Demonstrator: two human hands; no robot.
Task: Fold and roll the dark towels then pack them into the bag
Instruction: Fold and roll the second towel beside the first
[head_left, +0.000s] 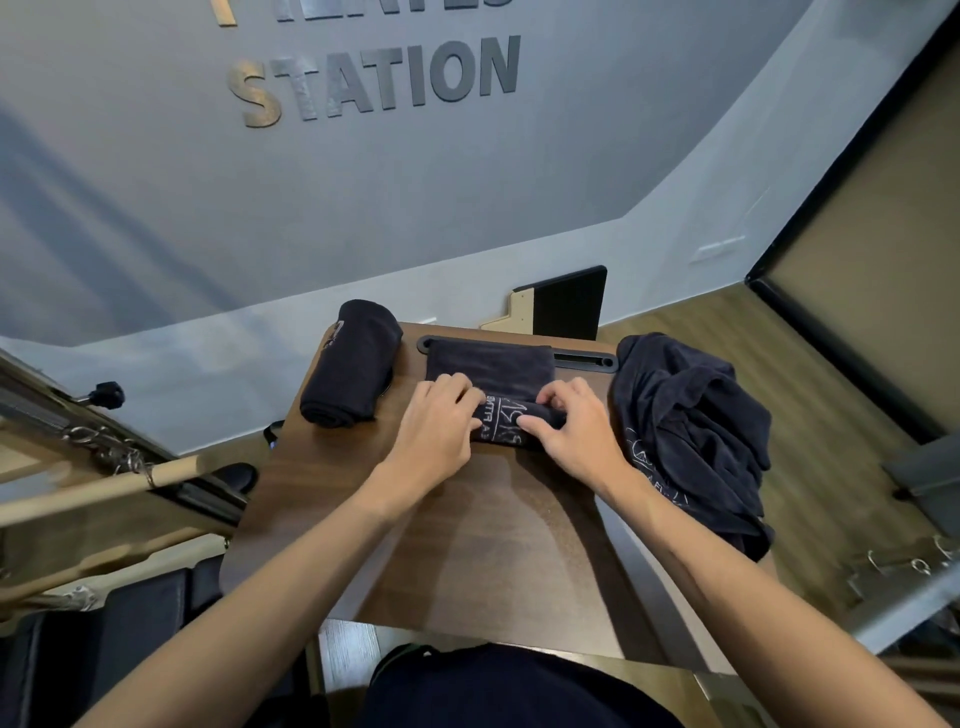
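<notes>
A folded dark towel (491, 366) lies flat on the brown table (467, 545), its near end wound into a roll with white lettering. My left hand (434, 423) grips the roll's left end and my right hand (576, 431) grips its right end, fingers curled over it. A finished rolled dark towel (350, 364) lies at the table's far left corner. A loose heap of dark towels (691, 436) hangs over the table's right edge. I cannot tell where the bag is.
A dark slot (584, 359) runs along the table's far edge. A black panel (569, 304) leans on the grey wall behind. Wooden bars and metal springs (109, 452) stand at left. Wood floor lies at right.
</notes>
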